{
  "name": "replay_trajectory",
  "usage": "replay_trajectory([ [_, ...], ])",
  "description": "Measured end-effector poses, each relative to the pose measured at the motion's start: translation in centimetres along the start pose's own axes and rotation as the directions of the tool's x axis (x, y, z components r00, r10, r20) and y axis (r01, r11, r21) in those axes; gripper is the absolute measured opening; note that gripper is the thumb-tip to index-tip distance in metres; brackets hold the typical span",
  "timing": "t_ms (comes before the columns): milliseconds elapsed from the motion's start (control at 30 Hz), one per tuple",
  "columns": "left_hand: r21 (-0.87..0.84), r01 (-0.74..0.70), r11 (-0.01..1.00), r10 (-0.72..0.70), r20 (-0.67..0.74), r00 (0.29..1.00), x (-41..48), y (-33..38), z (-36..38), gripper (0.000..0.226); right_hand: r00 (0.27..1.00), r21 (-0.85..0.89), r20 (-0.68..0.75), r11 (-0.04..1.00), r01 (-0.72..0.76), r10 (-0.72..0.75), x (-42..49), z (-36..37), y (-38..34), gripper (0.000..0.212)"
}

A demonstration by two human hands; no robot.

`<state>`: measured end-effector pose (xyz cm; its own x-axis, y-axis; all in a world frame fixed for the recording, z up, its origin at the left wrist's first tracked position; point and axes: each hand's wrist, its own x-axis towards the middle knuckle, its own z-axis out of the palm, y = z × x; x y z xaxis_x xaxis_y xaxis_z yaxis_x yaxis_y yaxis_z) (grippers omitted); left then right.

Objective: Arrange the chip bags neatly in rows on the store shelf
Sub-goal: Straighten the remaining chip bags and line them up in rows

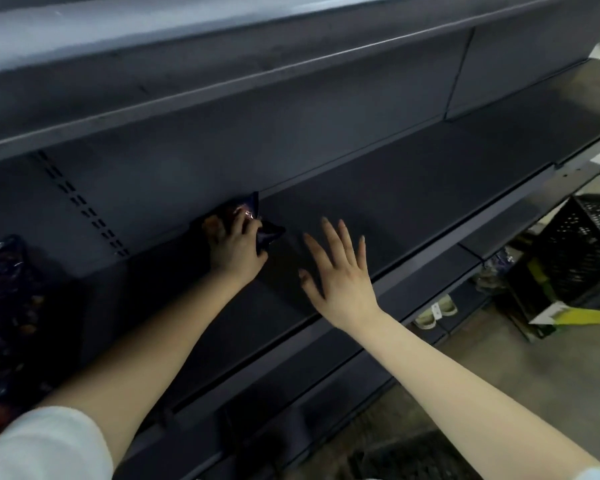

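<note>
Dark foil chip bag (257, 216) sits at the back of the shelf (413, 202), gripped by our left hand (236, 247). Our right hand (336, 271) hovers beside it, fingers spread, holding nothing. We judge placement is underway; next, square the bag upright.

Left hand (236, 247) around chip bag (270, 233)

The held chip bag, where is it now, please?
Head view, left of centre: the chip bag sits at the back of the shelf, gripped by the left hand, beside the right hand.
</note>
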<state>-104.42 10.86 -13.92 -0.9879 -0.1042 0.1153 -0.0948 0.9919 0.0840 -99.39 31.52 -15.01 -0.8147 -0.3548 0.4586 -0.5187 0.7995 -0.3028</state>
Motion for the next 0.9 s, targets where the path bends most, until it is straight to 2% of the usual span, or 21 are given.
replay_trajectory([
  [200, 0.039, -0.012, 0.999, 0.012, -0.002, 1.0, -1.0, 0.2, -1.1, 0.05, 0.995, -0.016, 0.099, 1.0, -0.006, 0.007, 0.5, 0.2, -0.4, 0.06],
  [333, 0.113, -0.109, 0.988, 0.111, -0.017, 0.994, -3.5, -0.3, -2.1, 0.047, 0.989, 0.034, 0.15, 0.999, 0.013, -0.018, 1.3, 0.1, -1.3, 0.061],
  [400, 0.077, -0.162, 0.984, 0.164, -0.014, 0.986, -5.7, -1.4, -2.6, 0.047, 0.984, 0.074, 0.173, 0.997, 0.026, -0.039, 2.0, 0.5, -2.2, 0.062],
  [533, -0.071, -0.287, 0.955, 0.288, 0.014, 0.957, -11.5, -4.4, -4.4, 0.046, 0.965, 0.311, 0.246, 0.95, 0.013, -0.094, 3.7, 1.9, -5.9, 0.062],
  [600, -0.066, -0.304, 0.95, 0.306, 0.016, 0.952, -14.5, -5.7, -5.0, 0.048, 0.94, 0.457, 0.309, 0.889, -0.016, -0.142, 4.2, 2.6, -8.8, 0.064],
  [667, -0.022, -0.224, 0.974, 0.224, 0.033, 0.974, -17.2, -7.0, -5.0, 0.058, 0.909, 0.538, 0.353, 0.843, -0.005, -0.22, 4.3, 3.3, -11.9, 0.067],
  [767, -0.017, -0.01, 1.0, 0.01, 0.014, 1.0, -20.4, -8.6, -4.9, 0.079, 0.869, 0.588, 0.372, 0.807, 0.052, -0.327, 4.0, 4.9, -15.9, 0.061],
  [833, -0.1, 0.16, 0.982, -0.156, 0.047, 0.987, -21.8, -8.9, -4.8, 0.093, 0.838, 0.543, 0.394, 0.831, 0.118, -0.377, 3.9, 6.4, -17.8, 0.054],
  [900, -0.114, 0.272, 0.955, -0.261, 0.104, 0.96, -22.4, -8.7, -4.5, 0.098, 0.805, 0.442, 0.445, 0.878, 0.185, -0.394, 3.6, 7.7, -19.0, 0.051],
])
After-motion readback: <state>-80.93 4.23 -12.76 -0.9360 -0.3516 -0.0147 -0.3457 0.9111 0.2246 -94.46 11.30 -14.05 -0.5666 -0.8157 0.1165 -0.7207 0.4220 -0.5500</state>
